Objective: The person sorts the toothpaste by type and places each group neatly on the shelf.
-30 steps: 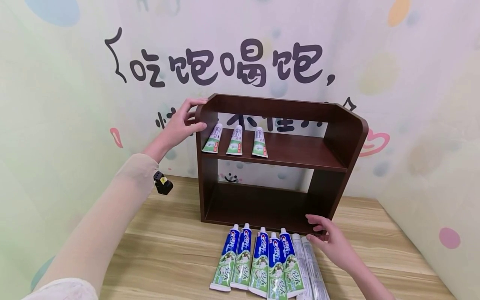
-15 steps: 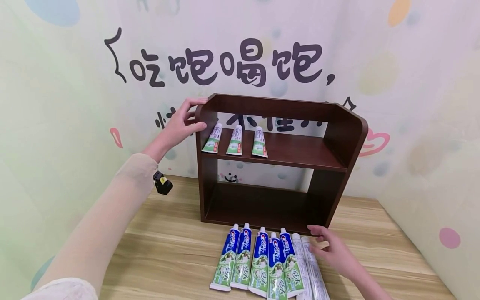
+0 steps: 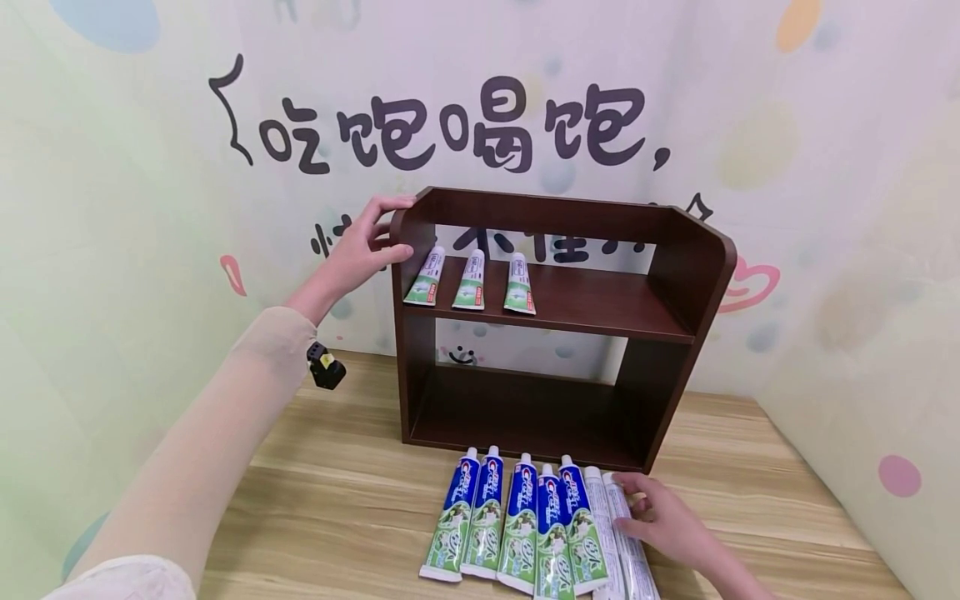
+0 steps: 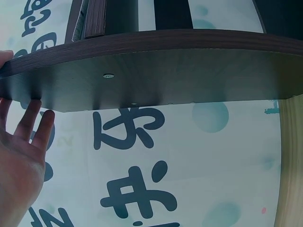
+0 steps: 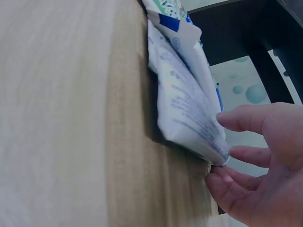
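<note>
My left hand [image 3: 360, 252] rests on the upper left side panel of a dark brown wooden shelf [image 3: 547, 204]. In the left wrist view, that hand's fingers [image 4: 33, 118] spread along the panel's edge. My right hand [image 3: 663, 517] is at the rightmost of two silvery-white toothpaste tubes [image 3: 626, 533], its thumb and fingertips touching or nearly touching the cap end. The tube lies on the table; the right wrist view shows its white printed body [image 5: 187, 109] beside the thumb, fingers loosely bent. Several blue-and-green toothpaste tubes [image 3: 520, 525] lie in a row to its left.
Three small toothpaste tubes [image 3: 471, 282] lie on the upper board at the left. The lower compartment [image 3: 517, 408] opens toward me behind the row. The wood-grain table [image 3: 337, 500] ends at a printed wall [image 3: 817, 167]. A black device [image 3: 326, 367] hangs by the left wrist.
My right hand has come down toward me from the shelf's lower right corner to the rightmost tube. The left hand, shelf and tubes have stayed put.
</note>
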`<state>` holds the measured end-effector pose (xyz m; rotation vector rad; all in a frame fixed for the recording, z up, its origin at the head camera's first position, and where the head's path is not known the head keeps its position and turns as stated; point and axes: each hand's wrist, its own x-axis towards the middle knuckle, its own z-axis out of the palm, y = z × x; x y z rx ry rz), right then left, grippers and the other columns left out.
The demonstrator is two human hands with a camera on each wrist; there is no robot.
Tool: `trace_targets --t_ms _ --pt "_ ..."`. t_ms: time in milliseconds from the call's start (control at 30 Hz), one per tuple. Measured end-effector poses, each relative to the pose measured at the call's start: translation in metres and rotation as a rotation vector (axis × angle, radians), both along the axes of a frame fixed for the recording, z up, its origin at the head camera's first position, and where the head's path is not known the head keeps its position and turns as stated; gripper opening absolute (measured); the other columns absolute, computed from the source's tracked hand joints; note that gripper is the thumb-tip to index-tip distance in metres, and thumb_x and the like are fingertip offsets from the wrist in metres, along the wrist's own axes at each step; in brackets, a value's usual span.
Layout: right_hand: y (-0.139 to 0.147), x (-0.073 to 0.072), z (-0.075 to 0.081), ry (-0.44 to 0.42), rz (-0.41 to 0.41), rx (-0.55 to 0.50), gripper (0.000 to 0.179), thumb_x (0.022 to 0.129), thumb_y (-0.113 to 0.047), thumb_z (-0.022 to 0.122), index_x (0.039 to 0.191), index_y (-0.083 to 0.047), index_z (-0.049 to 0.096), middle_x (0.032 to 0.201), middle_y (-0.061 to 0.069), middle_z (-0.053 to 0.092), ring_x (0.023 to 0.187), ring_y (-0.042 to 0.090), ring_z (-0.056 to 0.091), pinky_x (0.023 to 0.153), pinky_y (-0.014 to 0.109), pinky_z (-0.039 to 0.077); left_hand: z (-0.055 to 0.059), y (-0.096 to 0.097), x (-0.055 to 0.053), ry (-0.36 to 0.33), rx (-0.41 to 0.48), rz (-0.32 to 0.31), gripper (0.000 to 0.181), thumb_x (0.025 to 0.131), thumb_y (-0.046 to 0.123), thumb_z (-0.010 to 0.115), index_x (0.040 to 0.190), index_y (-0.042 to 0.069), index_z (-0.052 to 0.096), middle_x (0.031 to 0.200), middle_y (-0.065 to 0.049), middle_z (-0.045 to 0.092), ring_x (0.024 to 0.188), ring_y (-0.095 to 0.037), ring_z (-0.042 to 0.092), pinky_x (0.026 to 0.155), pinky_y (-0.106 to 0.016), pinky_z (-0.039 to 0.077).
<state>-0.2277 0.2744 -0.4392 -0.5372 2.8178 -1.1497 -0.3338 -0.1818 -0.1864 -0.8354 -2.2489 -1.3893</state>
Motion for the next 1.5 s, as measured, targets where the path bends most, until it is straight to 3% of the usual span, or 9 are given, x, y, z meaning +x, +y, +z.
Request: trace_targets --t_ms 100,300,500,733,867,1033,1167,1333,1500 --pt "-0.001 0.001 -0.002 -0.010 0.008 -0.006 0.063 0.081 -0.014 0.078 0.134 0.004 0.050 0.111 0.018 0.061 0.079 0.008 0.058 0.067 0.021 0.050 0.000 0.000 0.000 -0.002 0.001 0.005 0.057 0.091 0.002 0.060 0.143 0.005 0.036 0.159 -0.009 0.033 0.138 -0.039 0.044 0.112 -0.053 0.039" --pt "-0.005 0.002 0.002 -0.022 -0.071 0.060 0.073 0.074 -0.021 0.085 0.136 0.000 0.052 0.102 0.008 0.061 0.068 0.008 0.050 0.062 0.020 0.044 0.000 -0.001 0.000 -0.001 -0.003 0.008 0.058 0.092 0.005 0.061 0.144 0.005 0.036 0.159 -0.009 0.033 0.138 -0.039 0.044 0.112 -0.052 0.039" --pt "-0.006 0.000 0.005 -0.031 -0.102 0.128 0.074 0.073 -0.024 0.085 0.136 -0.001 0.053 0.088 0.003 0.061 0.069 0.013 0.052 0.062 0.021 0.043 0.000 -0.001 0.000 0.002 -0.003 0.005 0.058 0.092 0.004 0.061 0.144 0.005 0.036 0.159 -0.010 0.033 0.138 -0.039 0.044 0.112 -0.052 0.039" --pt "-0.001 0.002 0.008 -0.112 -0.097 0.054 0.071 0.077 -0.013 0.080 0.139 0.003 0.049 0.090 0.008 0.062 0.073 0.016 0.060 0.058 0.024 0.051 -0.001 -0.001 -0.002 0.001 -0.005 0.005 0.058 0.092 0.003 0.060 0.144 0.005 0.036 0.159 -0.009 0.033 0.139 -0.039 0.044 0.112 -0.052 0.040" --pt "0.004 0.003 0.010 -0.172 -0.099 -0.010 0.070 0.079 -0.008 0.077 0.140 0.007 0.046 0.090 0.011 0.062 0.068 0.018 0.062 0.054 0.029 0.055 -0.004 -0.003 -0.009 0.004 0.001 0.003 0.058 0.091 0.001 0.060 0.144 0.007 0.036 0.159 -0.008 0.033 0.139 -0.039 0.044 0.112 -0.054 0.039" --pt "0.009 0.002 0.012 -0.188 -0.106 -0.010 0.068 0.080 -0.009 0.075 0.138 0.009 0.047 0.092 0.011 0.064 0.067 0.017 0.064 0.054 0.029 0.056 -0.010 -0.007 -0.022 0.016 0.008 0.011 0.058 0.092 0.004 0.061 0.144 0.014 0.038 0.158 -0.001 0.035 0.138 -0.036 0.045 0.112 -0.052 0.039" --pt "0.013 0.001 0.012 -0.196 -0.101 -0.012 0.065 0.080 -0.008 0.073 0.137 0.009 0.048 0.093 0.013 0.067 0.069 0.018 0.066 0.054 0.030 0.057 -0.012 -0.009 -0.027 0.024 0.006 0.013 0.057 0.093 0.006 0.061 0.144 0.016 0.039 0.158 0.001 0.035 0.138 -0.034 0.045 0.113 -0.052 0.038" --pt "0.017 0.000 0.012 -0.226 -0.102 -0.015 0.062 0.081 -0.006 0.070 0.137 0.009 0.049 0.093 0.014 0.067 0.072 0.019 0.066 0.056 0.032 0.058 -0.012 -0.009 -0.026 0.018 0.011 0.013 0.057 0.092 0.005 0.062 0.143 0.016 0.039 0.158 0.002 0.036 0.138 -0.033 0.045 0.113 -0.051 0.039" --pt "0.021 -0.001 0.012 -0.226 -0.105 0.002 0.058 0.082 -0.005 0.066 0.135 0.009 0.050 0.094 0.015 0.069 0.077 0.020 0.066 0.057 0.032 0.058 -0.006 -0.004 -0.013 0.006 0.014 -0.003 0.058 0.092 0.001 0.061 0.144 0.009 0.037 0.160 -0.005 0.033 0.139 -0.037 0.043 0.114 -0.053 0.038"
